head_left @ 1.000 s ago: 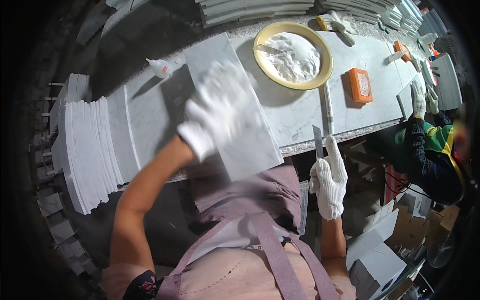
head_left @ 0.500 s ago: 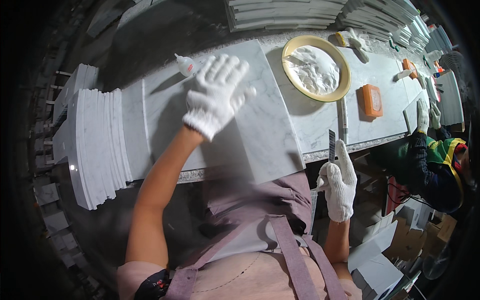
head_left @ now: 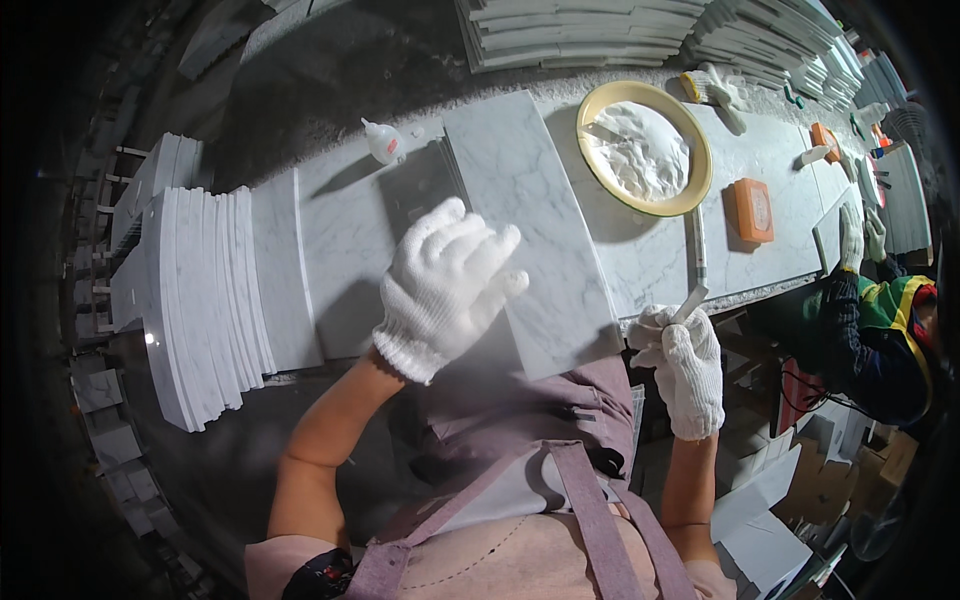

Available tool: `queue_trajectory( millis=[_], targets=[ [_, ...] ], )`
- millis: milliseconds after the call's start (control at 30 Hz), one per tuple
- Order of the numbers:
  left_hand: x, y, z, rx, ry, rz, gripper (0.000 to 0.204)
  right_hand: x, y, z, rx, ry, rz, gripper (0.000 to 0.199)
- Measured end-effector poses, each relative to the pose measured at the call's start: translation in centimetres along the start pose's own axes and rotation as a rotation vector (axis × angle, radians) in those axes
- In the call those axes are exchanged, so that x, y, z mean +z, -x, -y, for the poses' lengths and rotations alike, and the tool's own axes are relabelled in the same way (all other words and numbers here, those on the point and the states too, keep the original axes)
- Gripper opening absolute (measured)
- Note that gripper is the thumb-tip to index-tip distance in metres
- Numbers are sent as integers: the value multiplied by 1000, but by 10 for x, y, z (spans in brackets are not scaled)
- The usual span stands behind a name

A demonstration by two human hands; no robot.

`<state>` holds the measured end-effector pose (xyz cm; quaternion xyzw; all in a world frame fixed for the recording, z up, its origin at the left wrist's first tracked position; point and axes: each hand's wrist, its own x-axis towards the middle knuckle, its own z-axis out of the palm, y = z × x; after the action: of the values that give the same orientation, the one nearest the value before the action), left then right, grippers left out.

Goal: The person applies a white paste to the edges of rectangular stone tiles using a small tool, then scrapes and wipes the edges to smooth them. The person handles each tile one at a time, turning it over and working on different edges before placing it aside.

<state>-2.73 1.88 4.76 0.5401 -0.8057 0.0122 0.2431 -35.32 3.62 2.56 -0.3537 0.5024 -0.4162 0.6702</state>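
A white knit glove covers my left hand [head_left: 440, 285]. It hovers by the left edge of a grey-veined marble tile [head_left: 530, 190], fingers spread and slightly bent, holding nothing. The tile lies on a larger marble slab and its near end overhangs the bench edge. Off the tile's near right corner, my gloved right hand [head_left: 688, 375] pinches a small flat strip [head_left: 692, 301], tilted up to the right. Beyond it on the bench is a yellow-rimmed bowl [head_left: 588, 165] of white paste [head_left: 645, 150], with a thin stick-like tool [head_left: 697, 245] reaching out from beneath it.
A small squeeze bottle [head_left: 382, 142] stands left of the tile. To the right lie an orange block [head_left: 753, 210] and a spare glove [head_left: 715, 90]. Tiles are stacked at left [head_left: 205, 310] and along the back [head_left: 585, 30]. A co-worker's gloved hand [head_left: 851, 237] is at far right.
My left hand has come toward me, from above the tile to beside its left edge. The strip in my right hand has turned from upright to slanting. The view has shifted slightly.
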Motion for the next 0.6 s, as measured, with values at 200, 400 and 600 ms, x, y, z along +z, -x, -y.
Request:
queue_trajectory(
  millis=[200, 400, 600],
  targets=[
    [25, -33, 31, -45, -167, 2, 44, 3, -4, 1, -22, 149, -90, 33],
    [29, -52, 34, -39, -159, -6, 42, 1, -16, 23, -33, 208, -202, 37],
    [18, -5, -27, 139, 277, 21, 35, 1, -59, 49, -185, 474, -236, 36]
  ],
)
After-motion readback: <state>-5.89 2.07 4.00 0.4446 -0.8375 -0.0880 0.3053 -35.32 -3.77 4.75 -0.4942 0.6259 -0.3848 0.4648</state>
